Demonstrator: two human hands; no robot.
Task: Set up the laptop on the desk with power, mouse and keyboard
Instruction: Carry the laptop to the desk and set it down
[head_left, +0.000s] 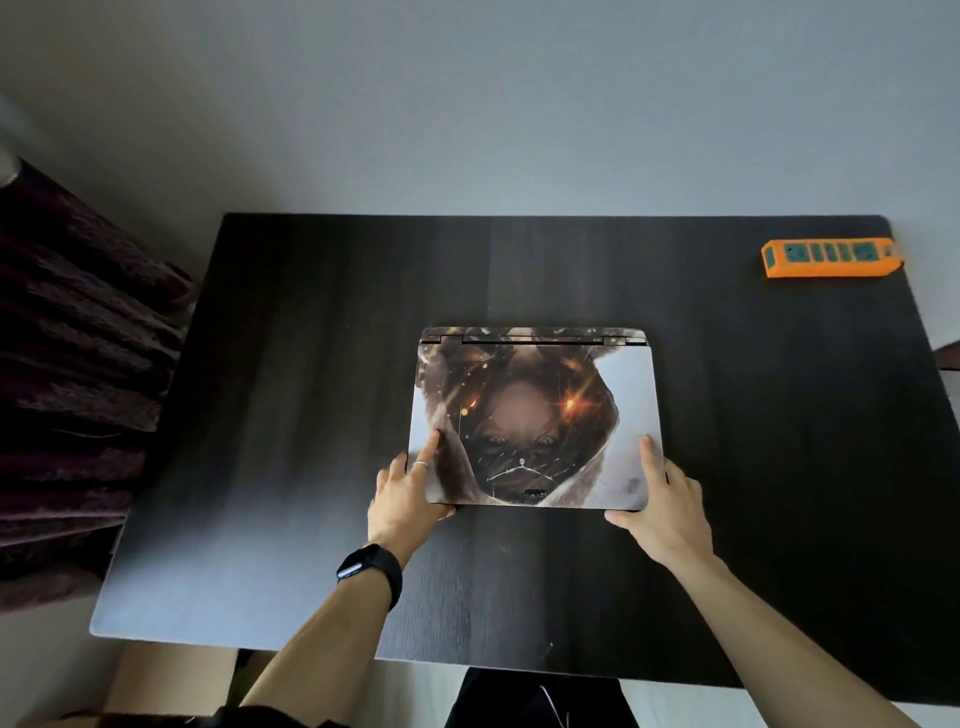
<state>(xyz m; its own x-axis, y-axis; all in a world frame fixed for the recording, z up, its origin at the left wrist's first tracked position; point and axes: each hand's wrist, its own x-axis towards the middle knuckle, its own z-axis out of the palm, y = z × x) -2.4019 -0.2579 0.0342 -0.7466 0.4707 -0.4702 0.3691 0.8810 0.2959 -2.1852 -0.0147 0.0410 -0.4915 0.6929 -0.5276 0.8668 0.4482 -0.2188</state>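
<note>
Closed laptop (535, 415) lies on the desk (311, 364). Left hand (408, 493) and right hand (665, 504) each grip one of its near corners.

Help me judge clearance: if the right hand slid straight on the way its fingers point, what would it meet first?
The right hand holds the laptop; its fingers point along the lid's right side, so beyond seems only bare desk; the power strip lies off to the right.

I can read no word or number anywhere; on the laptop (535, 415), between my left hand (405, 499) and my right hand (665, 509), a small dark badge (533, 493) is too blurred to read; the orange power strip (831, 257), well beyond my right hand, shows nothing legible.
</note>
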